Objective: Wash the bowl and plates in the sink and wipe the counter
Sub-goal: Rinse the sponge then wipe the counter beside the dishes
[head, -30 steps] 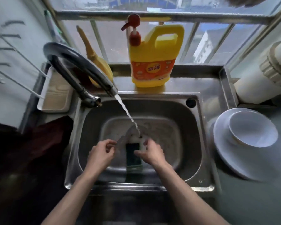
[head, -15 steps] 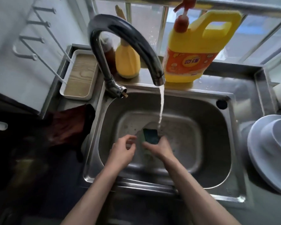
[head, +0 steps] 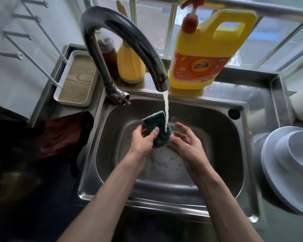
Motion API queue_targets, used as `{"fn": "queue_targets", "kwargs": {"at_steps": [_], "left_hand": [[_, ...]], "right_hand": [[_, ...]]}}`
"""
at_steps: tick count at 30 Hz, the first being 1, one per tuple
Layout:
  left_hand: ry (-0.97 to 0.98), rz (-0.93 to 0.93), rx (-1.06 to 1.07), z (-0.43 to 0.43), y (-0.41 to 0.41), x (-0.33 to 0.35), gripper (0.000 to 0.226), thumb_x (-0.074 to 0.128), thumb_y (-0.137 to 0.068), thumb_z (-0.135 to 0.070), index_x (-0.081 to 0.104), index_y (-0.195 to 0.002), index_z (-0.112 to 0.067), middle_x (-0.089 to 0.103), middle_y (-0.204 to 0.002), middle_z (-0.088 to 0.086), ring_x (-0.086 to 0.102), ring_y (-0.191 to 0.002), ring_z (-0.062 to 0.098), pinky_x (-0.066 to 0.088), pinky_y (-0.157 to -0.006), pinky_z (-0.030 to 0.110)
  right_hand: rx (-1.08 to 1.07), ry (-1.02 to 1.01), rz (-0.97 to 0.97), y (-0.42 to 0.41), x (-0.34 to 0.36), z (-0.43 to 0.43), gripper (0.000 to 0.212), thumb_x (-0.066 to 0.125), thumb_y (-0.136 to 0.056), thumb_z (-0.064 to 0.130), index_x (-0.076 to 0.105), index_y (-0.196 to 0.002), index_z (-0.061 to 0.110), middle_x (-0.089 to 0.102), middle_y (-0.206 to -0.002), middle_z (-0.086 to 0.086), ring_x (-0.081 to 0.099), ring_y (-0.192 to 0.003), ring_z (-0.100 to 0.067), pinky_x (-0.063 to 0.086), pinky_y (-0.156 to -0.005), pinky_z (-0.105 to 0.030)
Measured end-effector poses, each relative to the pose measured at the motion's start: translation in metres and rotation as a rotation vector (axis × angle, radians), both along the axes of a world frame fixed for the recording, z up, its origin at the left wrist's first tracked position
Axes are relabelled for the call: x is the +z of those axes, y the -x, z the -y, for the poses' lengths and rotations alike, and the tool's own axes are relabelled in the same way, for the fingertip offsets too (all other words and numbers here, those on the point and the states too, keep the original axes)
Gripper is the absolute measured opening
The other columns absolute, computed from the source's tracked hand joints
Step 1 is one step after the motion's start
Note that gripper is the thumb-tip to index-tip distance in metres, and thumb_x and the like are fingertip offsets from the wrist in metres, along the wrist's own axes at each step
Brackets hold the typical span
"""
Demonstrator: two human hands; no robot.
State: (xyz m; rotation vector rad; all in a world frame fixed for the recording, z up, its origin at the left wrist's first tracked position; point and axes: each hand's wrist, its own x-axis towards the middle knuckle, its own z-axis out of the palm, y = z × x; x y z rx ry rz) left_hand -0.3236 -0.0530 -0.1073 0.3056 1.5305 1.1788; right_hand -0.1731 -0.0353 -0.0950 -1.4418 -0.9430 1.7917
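Water runs from the curved faucet onto a dark green sponge held above the steel sink. My left hand grips the sponge with thumb and fingers curled round its left side. My right hand is beside it, fingers spread and relaxed, touching the sponge's lower right edge. Soapy water pools on the sink floor below. A white bowl sits on stacked white plates on the counter at the right.
A yellow dish soap jug with a red pump stands on the ledge behind the sink, next to a yellow bottle and a brown bottle. A white tray lies at the left. A dark red cloth hangs left of the sink.
The sponge has passed from my right hand into my left and been lifted up under the stream. The view has moved closer to the sink.
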Motion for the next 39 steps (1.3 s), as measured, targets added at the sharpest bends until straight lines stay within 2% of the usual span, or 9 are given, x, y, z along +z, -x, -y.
{"fn": "queue_targets", "kwargs": {"at_steps": [5, 9, 13, 17, 20, 25, 27, 33, 39], "left_hand": [[0.085, 0.443, 0.071, -0.005, -0.011, 0.008, 0.031, 0.049, -0.106, -0.007, 0.059, -0.133, 0.004, 0.069, -0.127, 0.024, 0.070, -0.104, 0.031, 0.061, -0.084, 0.037], [0.095, 0.537, 0.056, -0.001, -0.012, 0.010, 0.030, 0.050, -0.106, -0.009, 0.061, -0.129, 0.006, 0.075, -0.102, 0.017, 0.074, -0.082, 0.022, 0.061, -0.067, 0.032], [0.070, 0.282, 0.002, 0.012, -0.014, 0.008, 0.030, 0.078, -0.087, -0.011, 0.069, -0.115, -0.005, 0.078, -0.100, 0.013, 0.077, -0.088, 0.024, 0.063, -0.070, 0.035], [0.044, -0.593, -0.245, 0.016, 0.003, 0.003, 0.015, 0.085, -0.075, -0.024, 0.075, -0.087, -0.021, 0.074, -0.087, -0.003, 0.073, -0.087, 0.019, 0.060, -0.080, 0.038], [0.058, -0.907, -0.489, 0.019, 0.012, 0.020, 0.009, 0.082, -0.079, -0.032, 0.075, -0.085, -0.032, 0.069, -0.082, -0.004, 0.070, -0.086, 0.020, 0.053, -0.072, 0.032], [0.182, -0.921, -0.803, 0.026, 0.026, 0.043, 0.033, 0.082, -0.083, -0.033, 0.074, -0.115, -0.032, 0.077, -0.104, -0.004, 0.072, -0.100, 0.017, 0.057, -0.089, 0.033], [0.190, -0.984, -0.743, 0.034, 0.029, 0.043, 0.038, 0.073, -0.091, -0.025, 0.070, -0.127, -0.036, 0.076, -0.111, -0.006, 0.070, -0.104, 0.015, 0.054, -0.091, 0.030], [0.151, -1.012, -0.397, 0.054, 0.029, 0.026, 0.011, 0.065, -0.093, -0.017, 0.068, -0.099, -0.026, 0.069, -0.102, -0.004, 0.066, -0.089, 0.013, 0.052, -0.073, 0.026], [0.137, -0.914, -0.492, 0.056, 0.026, 0.007, 0.022, 0.062, -0.095, -0.017, 0.066, -0.115, -0.027, 0.067, -0.111, -0.007, 0.066, -0.098, 0.010, 0.054, -0.086, 0.028]], "right_hand": [[-0.140, 0.014, -0.007, 0.002, -0.001, 0.002, 0.025, 0.066, -0.101, 0.024, 0.068, -0.126, 0.019, 0.075, -0.122, -0.006, 0.070, -0.118, -0.022, 0.057, -0.092, -0.035], [-0.129, 0.063, -0.073, 0.010, 0.007, -0.001, 0.035, 0.060, -0.104, 0.035, 0.070, -0.128, 0.012, 0.076, -0.120, -0.010, 0.070, -0.117, -0.027, 0.056, -0.100, -0.041], [-0.172, 0.208, -0.295, 0.034, 0.007, 0.003, 0.058, 0.066, -0.096, 0.041, 0.059, -0.140, 0.005, 0.069, -0.129, -0.023, 0.068, -0.118, -0.035, 0.051, -0.108, -0.050], [-0.231, 0.320, -0.492, 0.047, -0.003, 0.010, 0.048, 0.067, -0.096, 0.032, 0.054, -0.138, 0.011, 0.056, -0.137, -0.031, 0.060, -0.118, -0.043, 0.052, -0.101, -0.054], [-0.207, 0.375, -0.485, 0.049, -0.009, 0.014, 0.079, 0.075, -0.088, 0.058, 0.052, -0.141, 0.004, 0.056, -0.144, -0.027, 0.059, -0.128, -0.043, 0.045, -0.109, -0.061], [-0.292, 0.349, -0.124, 0.052, -0.014, 0.007, 0.021, 0.070, -0.098, 0.027, 0.067, -0.113, 0.013, 0.073, -0.114, -0.024, 0.072, -0.094, -0.039, 0.058, -0.080, -0.054], [-0.286, 0.350, -0.115, 0.058, -0.015, 0.003, 0.025, 0.067, -0.100, 0.023, 0.068, -0.120, 0.009, 0.073, -0.117, -0.025, 0.072, -0.102, -0.041, 0.058, -0.091, -0.054], [-0.322, 0.417, 0.200, 0.060, -0.018, -0.011, 0.033, 0.060, -0.106, 0.031, 0.073, -0.091, 0.004, 0.072, -0.082, -0.014, 0.062, -0.060, -0.021, 0.050, -0.052, -0.034], [-0.370, 0.511, 0.253, 0.055, -0.029, -0.012, 0.025, 0.062, -0.096, 0.025, 0.072, -0.104, 0.003, 0.067, -0.079, -0.011, 0.061, -0.059, -0.021, 0.048, -0.049, -0.027]]}}
